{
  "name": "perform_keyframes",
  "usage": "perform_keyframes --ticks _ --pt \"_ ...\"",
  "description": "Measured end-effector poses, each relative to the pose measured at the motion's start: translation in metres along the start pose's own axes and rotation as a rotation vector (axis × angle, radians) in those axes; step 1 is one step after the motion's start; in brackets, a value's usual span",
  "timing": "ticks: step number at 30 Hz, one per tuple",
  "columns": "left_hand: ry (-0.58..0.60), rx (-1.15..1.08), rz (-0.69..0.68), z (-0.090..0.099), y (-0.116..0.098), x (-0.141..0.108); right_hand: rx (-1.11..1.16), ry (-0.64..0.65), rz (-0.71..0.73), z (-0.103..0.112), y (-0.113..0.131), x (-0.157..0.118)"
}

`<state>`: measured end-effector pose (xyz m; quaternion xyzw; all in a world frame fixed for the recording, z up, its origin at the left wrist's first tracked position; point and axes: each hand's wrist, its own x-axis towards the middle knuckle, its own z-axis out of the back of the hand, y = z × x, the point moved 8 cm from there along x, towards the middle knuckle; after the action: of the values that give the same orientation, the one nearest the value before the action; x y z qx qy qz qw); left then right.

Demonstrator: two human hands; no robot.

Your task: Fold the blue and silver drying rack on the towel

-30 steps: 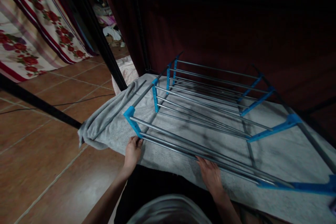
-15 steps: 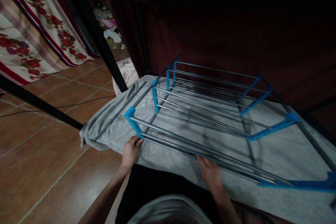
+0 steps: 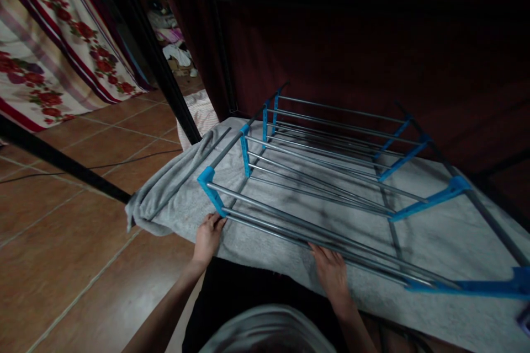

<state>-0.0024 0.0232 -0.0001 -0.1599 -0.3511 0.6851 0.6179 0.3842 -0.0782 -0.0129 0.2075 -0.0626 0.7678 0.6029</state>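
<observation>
A shoe rack [image 3: 314,160] of thin grey metal rods and blue plastic brackets lies on a grey blanket [image 3: 273,265]. My left hand [image 3: 209,236] is closed with its fingertips pinching at the rack's near left corner, just below a blue bracket [image 3: 212,192]. Against the near lower rods [image 3: 269,227], my right hand [image 3: 330,271] has its fingers curled in at the rod; the fingertips and thumb are hidden. On the right side, the rods meet a long blue bracket [image 3: 476,288].
Black metal posts [image 3: 163,80] and a low bar [image 3: 62,157] frame the left side. A flowered curtain [image 3: 53,44] hangs beyond the tiled floor [image 3: 62,220], where a dark cable [image 3: 107,165] runs. Dark red cloth [image 3: 331,60] hangs behind the rack.
Almost nothing differs. The rack's near brackets have shifted very slightly in view, and both hands keep their places on it.
</observation>
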Motion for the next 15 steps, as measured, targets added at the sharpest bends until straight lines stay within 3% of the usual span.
perform_keyframes --ticks 15 --pt "0.017 0.033 0.049 0.0037 -0.0078 0.002 0.103 -0.077 -0.069 -0.0054 -0.0048 -0.0006"
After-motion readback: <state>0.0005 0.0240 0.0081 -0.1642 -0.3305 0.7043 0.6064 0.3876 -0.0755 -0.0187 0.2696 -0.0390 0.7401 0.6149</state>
